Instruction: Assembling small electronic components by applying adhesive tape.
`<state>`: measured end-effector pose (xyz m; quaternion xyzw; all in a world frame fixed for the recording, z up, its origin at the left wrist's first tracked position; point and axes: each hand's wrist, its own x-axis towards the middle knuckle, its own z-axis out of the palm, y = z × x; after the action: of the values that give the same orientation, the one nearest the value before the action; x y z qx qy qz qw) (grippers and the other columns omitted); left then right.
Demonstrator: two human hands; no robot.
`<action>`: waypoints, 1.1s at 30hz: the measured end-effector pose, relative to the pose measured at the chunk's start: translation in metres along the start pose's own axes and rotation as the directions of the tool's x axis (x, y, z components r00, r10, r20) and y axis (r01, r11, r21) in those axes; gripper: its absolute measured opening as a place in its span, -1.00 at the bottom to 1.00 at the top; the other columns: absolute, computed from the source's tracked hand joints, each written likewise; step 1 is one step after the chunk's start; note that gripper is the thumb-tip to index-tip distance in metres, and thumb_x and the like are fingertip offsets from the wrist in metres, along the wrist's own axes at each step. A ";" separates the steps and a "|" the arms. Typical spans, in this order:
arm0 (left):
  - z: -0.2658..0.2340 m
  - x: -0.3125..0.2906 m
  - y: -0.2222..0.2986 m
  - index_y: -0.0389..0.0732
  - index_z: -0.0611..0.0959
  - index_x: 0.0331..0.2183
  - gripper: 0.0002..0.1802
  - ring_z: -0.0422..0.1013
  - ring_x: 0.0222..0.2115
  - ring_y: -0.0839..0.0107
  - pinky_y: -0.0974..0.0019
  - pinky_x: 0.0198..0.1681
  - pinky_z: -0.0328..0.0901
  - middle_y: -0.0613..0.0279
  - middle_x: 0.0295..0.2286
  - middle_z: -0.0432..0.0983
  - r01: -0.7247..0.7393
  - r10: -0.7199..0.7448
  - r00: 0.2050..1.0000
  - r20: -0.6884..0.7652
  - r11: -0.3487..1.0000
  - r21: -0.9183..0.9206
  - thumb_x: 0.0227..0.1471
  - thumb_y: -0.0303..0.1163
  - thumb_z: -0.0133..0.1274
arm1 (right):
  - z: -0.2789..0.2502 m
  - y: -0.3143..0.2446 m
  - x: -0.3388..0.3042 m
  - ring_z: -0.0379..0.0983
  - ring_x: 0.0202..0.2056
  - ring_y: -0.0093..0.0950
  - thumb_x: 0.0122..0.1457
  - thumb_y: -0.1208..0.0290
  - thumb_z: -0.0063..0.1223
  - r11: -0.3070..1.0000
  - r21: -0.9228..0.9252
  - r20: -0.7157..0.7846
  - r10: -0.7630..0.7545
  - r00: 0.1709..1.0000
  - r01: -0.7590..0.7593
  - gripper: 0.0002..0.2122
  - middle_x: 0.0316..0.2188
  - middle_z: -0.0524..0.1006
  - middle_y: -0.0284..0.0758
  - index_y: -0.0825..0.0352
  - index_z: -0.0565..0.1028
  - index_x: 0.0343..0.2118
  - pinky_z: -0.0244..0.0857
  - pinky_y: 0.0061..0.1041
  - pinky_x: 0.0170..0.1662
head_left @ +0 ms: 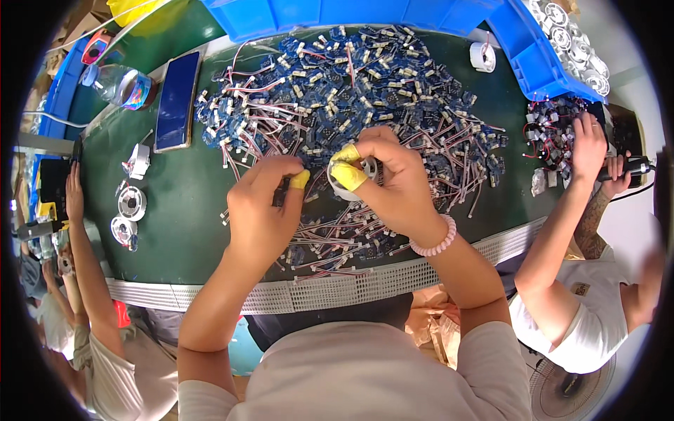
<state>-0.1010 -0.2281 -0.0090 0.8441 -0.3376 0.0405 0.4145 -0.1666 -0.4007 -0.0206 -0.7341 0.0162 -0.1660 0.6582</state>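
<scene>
Over the middle of the table, my right hand (397, 179) grips a round white plastic housing (345, 191) between thumb and forefinger, both wrapped in yellow finger covers. My left hand (263, 203) is beside it, a little to the left, with thumb and forefinger closed together and a yellow cover on one fingertip. Whatever is between those left fingers, if anything, is too small to tell. Beneath and beyond both hands spreads a large heap of small blue circuit boards (337, 98) with white connectors. Red and white wire leads (337, 235) trail from the heap toward me.
Several white round housings (131, 203) stand at the left, near a dark blue phone-like slab (177, 102) and a plastic bottle (123, 85). Another housing (482, 56) sits at the far right. Blue bins (351, 12) line the back. Co-workers' arms (562, 217) reach in on both sides.
</scene>
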 end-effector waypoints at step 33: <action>-0.002 -0.018 0.003 -0.27 0.63 -0.25 -0.71 0.38 -0.42 0.58 0.57 -0.39 0.31 0.22 -0.39 0.44 0.193 -0.167 0.981 0.100 0.767 -0.612 -0.03 -0.74 -0.01 | 0.010 -0.012 -0.007 0.29 -0.30 -0.42 -0.23 0.50 0.18 0.776 -0.534 0.125 -0.322 0.939 0.337 -0.81 -0.53 0.44 -0.47 0.23 0.46 -0.47 -0.04 -0.33 -0.11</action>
<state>-0.1165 -0.2185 -0.0119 0.6904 -0.2580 -0.1290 0.6634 -0.1730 -0.3879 -0.0114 -0.8848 -0.0742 -0.2571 0.3815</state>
